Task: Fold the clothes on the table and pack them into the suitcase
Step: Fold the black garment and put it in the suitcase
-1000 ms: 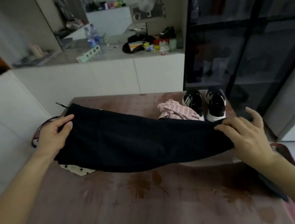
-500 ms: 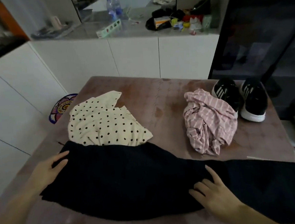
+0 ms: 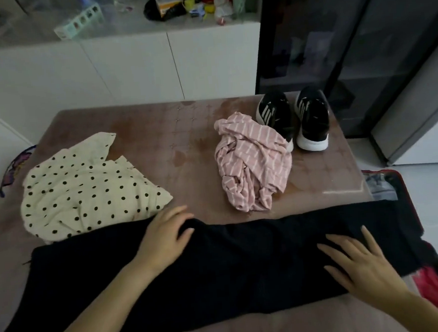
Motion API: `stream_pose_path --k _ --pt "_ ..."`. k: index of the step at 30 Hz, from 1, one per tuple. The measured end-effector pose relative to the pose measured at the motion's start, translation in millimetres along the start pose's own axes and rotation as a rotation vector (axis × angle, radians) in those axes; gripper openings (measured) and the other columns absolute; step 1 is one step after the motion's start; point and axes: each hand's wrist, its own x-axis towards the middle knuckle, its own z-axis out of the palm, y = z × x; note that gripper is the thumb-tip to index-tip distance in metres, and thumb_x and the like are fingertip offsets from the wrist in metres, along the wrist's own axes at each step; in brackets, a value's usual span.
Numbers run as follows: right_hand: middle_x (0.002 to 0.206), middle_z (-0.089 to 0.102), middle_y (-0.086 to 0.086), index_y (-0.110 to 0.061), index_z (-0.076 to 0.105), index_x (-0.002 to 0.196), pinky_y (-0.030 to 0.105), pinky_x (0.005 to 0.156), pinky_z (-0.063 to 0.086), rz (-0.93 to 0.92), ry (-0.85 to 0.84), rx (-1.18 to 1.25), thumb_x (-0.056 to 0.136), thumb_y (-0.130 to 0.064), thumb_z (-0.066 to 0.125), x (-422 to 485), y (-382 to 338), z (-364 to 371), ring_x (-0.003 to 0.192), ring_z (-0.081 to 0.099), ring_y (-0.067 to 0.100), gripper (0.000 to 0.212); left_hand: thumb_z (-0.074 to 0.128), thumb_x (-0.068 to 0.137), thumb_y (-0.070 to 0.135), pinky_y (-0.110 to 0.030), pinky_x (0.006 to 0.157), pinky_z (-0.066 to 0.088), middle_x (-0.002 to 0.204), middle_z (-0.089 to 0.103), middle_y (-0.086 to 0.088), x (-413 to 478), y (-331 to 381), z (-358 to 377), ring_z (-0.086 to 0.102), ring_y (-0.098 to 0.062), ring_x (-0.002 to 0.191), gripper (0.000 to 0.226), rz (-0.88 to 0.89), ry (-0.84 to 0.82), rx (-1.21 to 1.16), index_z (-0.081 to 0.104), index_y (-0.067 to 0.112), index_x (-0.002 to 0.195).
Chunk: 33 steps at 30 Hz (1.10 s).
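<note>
- Far left on the counter (image 3: 144,135): a polka-dot top (image 3: 83,187), unfolded, near edge tucked under the black garment (image 3: 233,264).
- No longer held up in the air as a second ago: black garment now laid flat along the counter's near edge, likely ready for its first fold.
- Moved from the garment's left end to the middle of its far edge: the left hand (image 3: 166,238). Too blurred to tell whether pinching the cloth or only resting on it.
- Centre-right: a pink striped top (image 3: 251,160), crumpled, not yet folded, against a pair of black shoes (image 3: 292,118).
- Pressed flat on the garment's right part, fingers spread, gripping nothing: the right hand (image 3: 364,267).
- Far right, below the counter: the suitcase (image 3: 413,203), open, with red and greyish contents too unclear to name.
</note>
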Motion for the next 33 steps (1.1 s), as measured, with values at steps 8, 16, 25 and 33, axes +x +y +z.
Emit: stream_pose_path --k 8,16,25,33 --pt "0.126 0.06 0.003 -0.026 0.061 0.124 0.06 0.108 0.024 0.387 -0.219 0.022 0.092 -0.064 0.007 -46.1 110.3 6.0 0.108 0.062 0.029 0.073 0.047 0.091 0.055 -0.033 0.104 0.037 0.135 0.049 0.007 62.5 115.7 76.1 0.044 -0.013 0.126 0.054 0.16 -0.301 0.115 0.046 0.025 0.136" --pt "0.128 0.058 0.01 -0.01 0.042 0.14 0.03 0.088 0.049 0.908 -0.087 1.024 0.078 -0.05 0.07 -29.8 135.2 13.2 0.108 0.06 0.021 0.078 0.056 0.09 0.047 -0.028 0.093 0.043 0.119 0.051 0.007 80.1 146.0 97.4 0.051 -0.012 0.114 0.041 0.066 -0.48 0.017 0.052 0.021 0.122" --pt "0.091 0.07 0.015 0.0 0.066 0.1 0.02 0.063 0.053 0.841 0.157 1.292 0.084 -0.01 0.069 -20.2 148.5 -13.7 0.077 0.066 0.018 0.019 0.062 0.086 0.046 -0.035 0.087 0.048 0.114 0.057 0.007 83.5 146.2 74.3 0.056 -0.014 0.104 0.039 -0.001 -0.357 -0.042 0.044 0.025 0.114" --pt "0.075 0.065 0.001 -0.015 0.064 0.091 0.021 0.057 0.05 0.687 0.344 1.102 0.086 -0.018 0.069 -14.2 159.1 -48.2 0.064 0.062 0.011 0.008 0.065 0.087 0.023 -0.038 0.094 0.046 0.117 0.057 -0.003 91.6 146.2 74.1 0.055 -0.023 0.11 0.034 0.013 -0.101 -0.091 0.057 0.016 0.119"
